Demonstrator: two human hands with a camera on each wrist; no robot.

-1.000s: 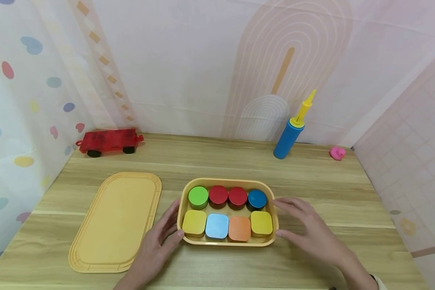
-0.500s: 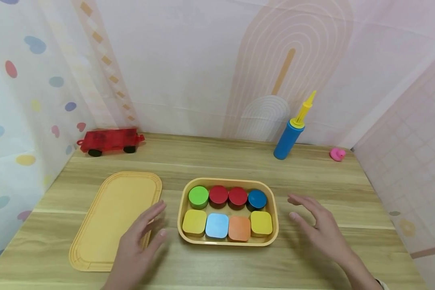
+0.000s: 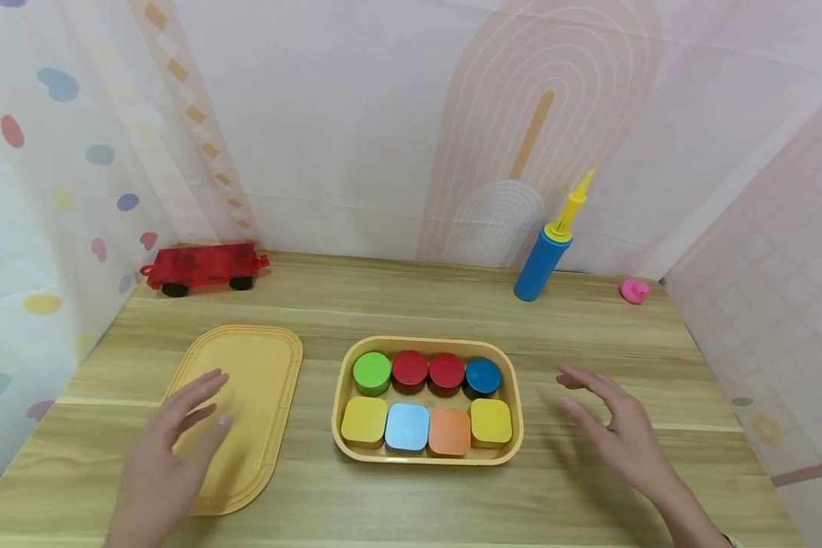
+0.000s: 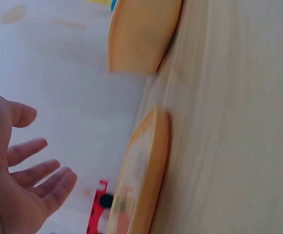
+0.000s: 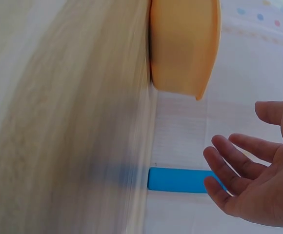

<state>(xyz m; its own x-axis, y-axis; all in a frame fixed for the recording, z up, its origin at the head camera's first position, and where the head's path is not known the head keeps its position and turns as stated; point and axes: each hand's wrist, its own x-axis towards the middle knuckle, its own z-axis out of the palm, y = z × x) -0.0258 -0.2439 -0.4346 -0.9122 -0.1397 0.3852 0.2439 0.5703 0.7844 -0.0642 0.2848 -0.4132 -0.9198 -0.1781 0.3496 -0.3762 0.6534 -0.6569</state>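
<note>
A yellow-orange plastic box [image 3: 428,460] sits on the table. Along its back row are round blocks: a green one [image 3: 372,371], two red ones [image 3: 409,370] and a blue one [image 3: 482,376]. The front row has square blocks: a yellow [image 3: 365,419], a light blue [image 3: 407,427], an orange [image 3: 450,431] and another yellow [image 3: 491,421]. My left hand [image 3: 167,457] hovers over the matching flat lid [image 3: 260,411], fingers relaxed, holding nothing. Right of the box, my right hand [image 3: 619,434] is in the air with loosely bent fingers and nothing in it.
At the back left stands a red toy car base [image 3: 205,266] with black wheels. A blue and yellow hand pump [image 3: 541,259] leans by the back curtain, with a small pink duck [image 3: 634,291] farther right. Patterned curtains [image 3: 342,114] border the wooden table [image 3: 356,506].
Both hands have come away from the box's ends. The left hand has moved left over the lid, the right hand a little to the right. The box stays in place.
</note>
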